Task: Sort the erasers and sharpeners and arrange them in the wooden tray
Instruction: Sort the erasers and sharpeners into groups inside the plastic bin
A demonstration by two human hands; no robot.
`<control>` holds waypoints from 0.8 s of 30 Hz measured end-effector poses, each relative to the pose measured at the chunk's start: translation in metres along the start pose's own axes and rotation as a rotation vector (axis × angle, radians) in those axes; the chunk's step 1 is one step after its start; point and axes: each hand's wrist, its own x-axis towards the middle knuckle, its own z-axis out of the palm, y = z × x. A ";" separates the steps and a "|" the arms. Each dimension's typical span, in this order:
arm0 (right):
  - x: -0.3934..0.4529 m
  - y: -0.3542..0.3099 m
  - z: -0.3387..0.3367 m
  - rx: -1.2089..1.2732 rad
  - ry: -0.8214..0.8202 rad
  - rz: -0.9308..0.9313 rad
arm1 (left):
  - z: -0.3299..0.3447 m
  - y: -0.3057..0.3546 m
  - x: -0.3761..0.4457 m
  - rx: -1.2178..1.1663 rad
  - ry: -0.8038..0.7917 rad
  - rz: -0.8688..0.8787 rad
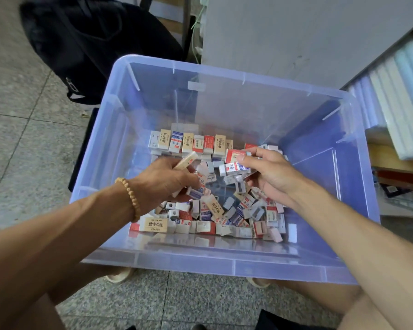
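Where grey floor tiles (22,139) meet wall (296,32)

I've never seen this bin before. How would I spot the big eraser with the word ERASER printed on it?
Start at the large translucent blue plastic bin on the floor and go to its near wall. At the left end of the loose heap there, just below the beaded wooden bracelet, lies a cream-coloured rectangular eraser. It is larger than the pieces around it and lies flat, label up, reading ERASER.
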 end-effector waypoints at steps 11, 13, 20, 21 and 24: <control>0.001 0.002 0.031 -0.199 0.010 -0.198 | 0.005 0.005 0.015 -0.252 -0.025 -0.069; 0.000 0.001 0.030 -0.216 0.013 -0.199 | 0.007 0.004 0.014 -0.285 -0.070 -0.058; -0.003 0.007 0.040 -0.183 0.005 -0.146 | 0.005 0.006 0.008 -0.447 0.000 -0.015; -0.003 0.007 0.042 -0.161 -0.007 -0.133 | 0.003 0.006 0.007 -0.424 0.028 -0.024; -0.005 0.002 0.048 -0.171 -0.024 -0.140 | -0.003 0.004 0.004 -0.375 0.089 -0.043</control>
